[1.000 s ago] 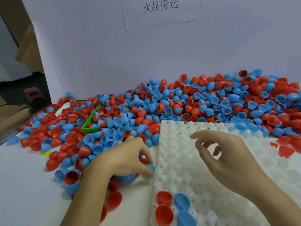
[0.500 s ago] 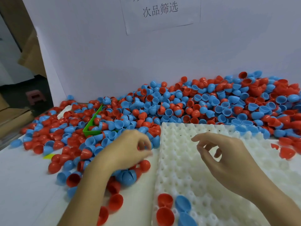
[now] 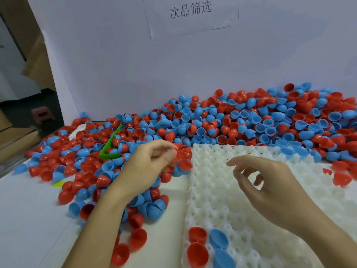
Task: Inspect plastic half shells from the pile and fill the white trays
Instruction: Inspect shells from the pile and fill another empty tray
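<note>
My left hand (image 3: 148,167) pinches a red half shell (image 3: 178,154) at the near edge of the pile (image 3: 241,122), just left of the white tray (image 3: 222,190). My right hand (image 3: 270,190) hovers over the tray, fingers loosely curled, holding nothing. Two red shells (image 3: 197,245) and two blue shells (image 3: 220,246) sit in the tray's near corner.

white wall (image 3: 116,64) | paper sign (image 3: 191,14) | cardboard boxes (image 3: 17,138) left

Pile of red and blue half shells (image 3: 222,122) lies against the back wall; white tray (image 3: 222,190) in front holds two red, two blue shells at its near-left corner.
</note>
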`<state>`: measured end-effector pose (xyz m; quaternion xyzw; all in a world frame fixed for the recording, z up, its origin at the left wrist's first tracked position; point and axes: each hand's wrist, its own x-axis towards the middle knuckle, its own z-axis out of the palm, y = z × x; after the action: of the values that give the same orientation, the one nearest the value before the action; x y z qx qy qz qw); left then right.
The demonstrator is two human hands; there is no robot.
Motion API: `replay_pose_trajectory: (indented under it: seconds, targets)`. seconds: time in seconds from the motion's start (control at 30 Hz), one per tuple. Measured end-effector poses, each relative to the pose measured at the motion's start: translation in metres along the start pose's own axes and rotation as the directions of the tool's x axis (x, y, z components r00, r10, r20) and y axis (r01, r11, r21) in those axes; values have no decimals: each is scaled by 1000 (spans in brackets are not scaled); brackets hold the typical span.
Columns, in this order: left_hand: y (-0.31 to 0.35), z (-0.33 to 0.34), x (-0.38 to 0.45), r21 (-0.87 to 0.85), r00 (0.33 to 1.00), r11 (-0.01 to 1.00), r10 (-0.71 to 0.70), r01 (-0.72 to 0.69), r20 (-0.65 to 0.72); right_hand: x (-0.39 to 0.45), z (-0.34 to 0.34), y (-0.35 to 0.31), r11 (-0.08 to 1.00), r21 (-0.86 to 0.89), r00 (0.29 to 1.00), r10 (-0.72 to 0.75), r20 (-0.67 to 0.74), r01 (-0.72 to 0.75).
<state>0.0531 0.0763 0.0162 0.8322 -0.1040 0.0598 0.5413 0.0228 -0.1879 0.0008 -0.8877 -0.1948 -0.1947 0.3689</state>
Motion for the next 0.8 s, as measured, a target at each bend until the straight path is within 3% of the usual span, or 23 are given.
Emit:
replay_pose_trajectory:
  seconds: [0.1, 0.2, 0.4, 0.8]
  targets:
    - [2, 5, 1, -398, 997, 914, -75, 75, 17, 0, 1, -3, 1000, 29, 1000, -9, 15, 9]
    - [6, 17, 0, -543, 993, 832, -79, 115, 90, 0, 2, -9, 996, 80, 999, -40, -10, 41]
    - [10, 43, -4, -474, 977, 877, 23, 82, 211, -2, 9, -21, 962, 235, 990, -139, -29, 142]
    - [21, 64, -13, -422, 969, 905, 56, 52, 241, -1, 18, -20, 990, 70, 989, -115, -94, 121]
